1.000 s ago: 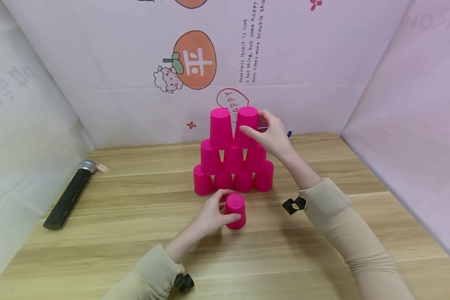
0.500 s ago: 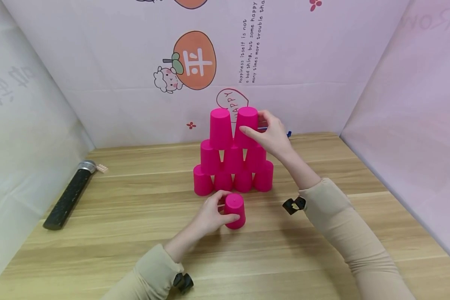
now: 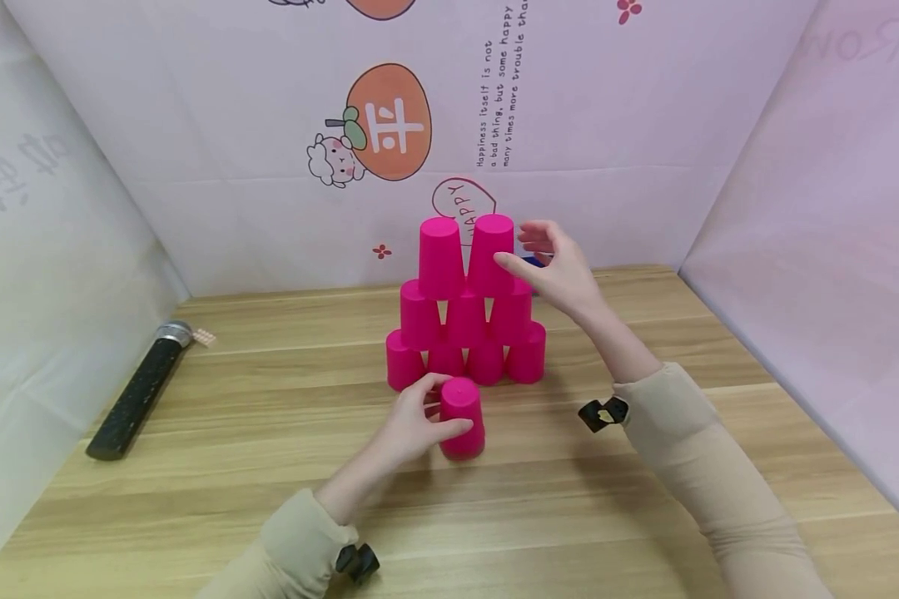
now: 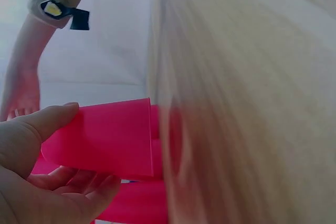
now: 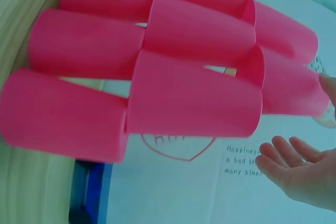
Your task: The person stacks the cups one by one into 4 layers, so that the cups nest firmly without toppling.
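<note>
In the head view, my left hand [image 3: 412, 420] holds a pink cup [image 3: 462, 428], mouth down, in front of a pyramid of pink cups. The left wrist view shows the thumb and fingers around that cup [image 4: 105, 137], its rim close over the tabletop. The pyramid has a bottom row [image 3: 405, 362], a middle row [image 3: 419, 314] and two upper cups, left [image 3: 440, 262] and right [image 3: 487, 264]. My right hand [image 3: 565, 270] is beside the upper right cup, fingers spread and loosely bent, holding nothing. The right wrist view shows a gap between its fingers and the cup [image 5: 291, 87].
A black microphone [image 3: 138, 399] lies at the left of the wooden table [image 3: 270, 449], with a small pale piece [image 3: 204, 336] by its head. Behind the pyramid is a blue object [image 5: 94, 190], mostly hidden. Printed white cloth [image 3: 270, 208] stands at the back and sides.
My right hand has let go of the upper right cup and drawn back to the right. My left hand has shifted slightly left with its cup, which looks a little raised.
</note>
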`<control>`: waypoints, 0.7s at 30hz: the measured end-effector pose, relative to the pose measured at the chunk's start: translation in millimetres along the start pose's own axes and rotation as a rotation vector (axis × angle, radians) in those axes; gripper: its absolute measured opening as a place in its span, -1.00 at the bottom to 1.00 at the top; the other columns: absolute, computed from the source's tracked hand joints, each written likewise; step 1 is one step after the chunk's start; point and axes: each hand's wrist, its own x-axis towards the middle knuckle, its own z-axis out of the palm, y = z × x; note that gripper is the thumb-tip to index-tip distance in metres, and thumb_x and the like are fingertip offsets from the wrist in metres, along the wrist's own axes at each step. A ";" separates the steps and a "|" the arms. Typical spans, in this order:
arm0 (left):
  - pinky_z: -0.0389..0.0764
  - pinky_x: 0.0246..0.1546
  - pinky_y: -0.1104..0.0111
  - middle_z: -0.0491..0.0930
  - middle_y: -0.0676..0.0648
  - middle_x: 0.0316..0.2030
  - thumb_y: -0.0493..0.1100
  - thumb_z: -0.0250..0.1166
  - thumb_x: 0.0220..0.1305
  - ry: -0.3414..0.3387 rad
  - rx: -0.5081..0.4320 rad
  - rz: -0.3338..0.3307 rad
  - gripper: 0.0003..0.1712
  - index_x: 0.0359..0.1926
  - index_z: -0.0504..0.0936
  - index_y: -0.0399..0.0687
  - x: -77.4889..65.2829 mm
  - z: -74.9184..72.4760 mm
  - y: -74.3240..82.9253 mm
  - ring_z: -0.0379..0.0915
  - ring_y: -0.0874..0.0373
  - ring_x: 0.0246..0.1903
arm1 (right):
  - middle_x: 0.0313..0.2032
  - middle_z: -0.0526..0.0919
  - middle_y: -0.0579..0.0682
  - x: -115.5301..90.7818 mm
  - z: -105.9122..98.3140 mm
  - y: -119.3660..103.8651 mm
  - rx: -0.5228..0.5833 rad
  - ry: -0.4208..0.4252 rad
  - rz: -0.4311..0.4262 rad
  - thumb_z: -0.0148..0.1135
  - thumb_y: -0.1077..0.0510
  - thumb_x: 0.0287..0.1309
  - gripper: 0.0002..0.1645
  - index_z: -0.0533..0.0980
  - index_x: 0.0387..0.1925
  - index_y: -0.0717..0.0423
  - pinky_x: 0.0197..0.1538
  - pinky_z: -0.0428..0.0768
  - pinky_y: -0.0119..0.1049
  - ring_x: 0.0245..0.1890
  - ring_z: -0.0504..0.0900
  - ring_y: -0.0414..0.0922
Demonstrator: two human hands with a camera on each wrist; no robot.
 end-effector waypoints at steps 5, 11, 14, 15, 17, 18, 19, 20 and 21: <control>0.62 0.00 0.19 0.52 -0.01 0.00 -0.14 0.46 -0.02 0.031 -0.024 0.001 -0.39 0.09 0.45 -0.01 -1.4 -13.3 17.3 0.49 0.05 -0.01 | 0.21 0.41 0.15 -4.5 -10.8 13.7 0.038 0.004 0.022 0.26 -0.13 0.11 -0.21 0.24 0.25 0.17 0.36 0.31 -0.04 0.25 0.38 0.05; 0.64 -0.06 0.24 0.54 -0.03 -0.01 -0.12 0.46 0.00 0.050 0.036 0.086 -0.39 0.10 0.45 -0.01 -3.2 -35.6 48.4 0.52 0.07 -0.05 | 0.27 0.34 0.18 -20.3 -23.9 35.5 0.064 -0.084 0.056 0.17 -0.10 0.21 -0.22 0.17 0.31 0.21 0.36 0.28 0.02 0.30 0.31 0.09; 0.64 -0.07 0.23 0.54 -0.05 0.01 -0.12 0.44 0.03 0.056 0.051 0.141 -0.39 0.12 0.43 -0.01 -1.4 -45.8 61.9 0.53 0.05 -0.05 | 0.29 0.33 0.18 -27.4 -28.4 50.1 0.045 -0.120 0.098 0.13 -0.15 0.23 -0.20 0.15 0.33 0.18 0.33 0.31 0.05 0.31 0.29 0.10; 0.64 -0.07 0.23 0.54 -0.05 0.01 -0.13 0.43 0.04 0.057 0.046 0.155 -0.40 0.12 0.43 0.00 -0.9 -48.9 66.9 0.53 0.05 -0.04 | 0.29 0.33 0.18 -29.3 -29.6 55.1 0.039 -0.127 0.114 0.12 -0.16 0.23 -0.20 0.14 0.33 0.17 0.33 0.31 0.07 0.31 0.29 0.11; 0.64 -0.05 0.22 0.54 -0.06 0.01 -0.14 0.42 0.06 0.060 0.038 0.190 -0.40 0.13 0.42 -0.01 -0.3 -55.2 78.1 0.53 0.04 -0.03 | 0.29 0.33 0.18 -33.0 -31.5 64.8 0.029 -0.136 0.143 0.12 -0.19 0.22 -0.18 0.15 0.33 0.16 0.32 0.31 0.09 0.32 0.28 0.11; 0.64 -0.05 0.23 0.53 -0.06 0.01 -0.14 0.41 0.07 0.066 0.040 0.208 -0.41 0.14 0.42 -0.02 -0.2 -58.4 84.5 0.53 0.04 -0.03 | 0.29 0.33 0.18 -34.6 -32.0 69.5 0.024 -0.139 0.155 0.12 -0.20 0.22 -0.19 0.16 0.33 0.16 0.32 0.31 0.09 0.32 0.28 0.11; 0.63 -0.03 0.22 0.53 -0.07 0.01 -0.15 0.41 0.07 0.069 0.034 0.224 -0.41 0.14 0.42 -0.03 -0.1 -61.6 91.7 0.53 0.04 -0.03 | 0.28 0.34 0.18 -36.3 -32.2 74.1 0.021 -0.145 0.167 0.11 -0.20 0.22 -0.19 0.17 0.32 0.17 0.32 0.30 0.10 0.32 0.28 0.11; 0.62 -0.02 0.22 0.52 -0.07 0.01 -0.16 0.40 0.08 0.071 0.029 0.237 -0.41 0.15 0.42 -0.03 -0.2 -64.8 99.0 0.52 0.05 -0.02 | 0.27 0.36 0.19 -37.8 -32.0 78.6 0.021 -0.152 0.175 0.11 -0.20 0.22 -0.20 0.17 0.32 0.18 0.32 0.30 0.10 0.31 0.29 0.12; 0.62 0.00 0.22 0.52 -0.06 0.00 -0.15 0.40 0.08 0.077 0.033 0.250 -0.41 0.15 0.42 -0.03 0.0 -68.1 106.4 0.52 0.06 -0.02 | 0.26 0.36 0.20 -39.5 -31.5 82.5 0.021 -0.161 0.184 0.11 -0.19 0.23 -0.20 0.18 0.31 0.19 0.32 0.30 0.09 0.31 0.30 0.12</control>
